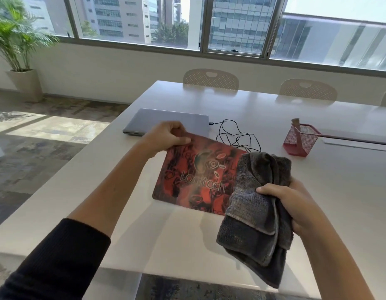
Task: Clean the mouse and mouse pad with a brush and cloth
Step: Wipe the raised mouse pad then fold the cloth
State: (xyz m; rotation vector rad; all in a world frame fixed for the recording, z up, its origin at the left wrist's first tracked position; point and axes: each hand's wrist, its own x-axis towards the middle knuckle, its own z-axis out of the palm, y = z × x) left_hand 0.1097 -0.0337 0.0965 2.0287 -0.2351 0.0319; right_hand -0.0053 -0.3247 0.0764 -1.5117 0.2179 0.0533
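while left hand point(166, 135) pinches mouse pad point(200, 178) | right hand point(293, 204) clutches cloth point(254, 204)

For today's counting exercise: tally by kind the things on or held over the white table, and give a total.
Mouse pad: 1
Cloth: 1
Laptop: 1
Black cable: 1
Red mesh holder: 1
Brush: 1
Total: 6
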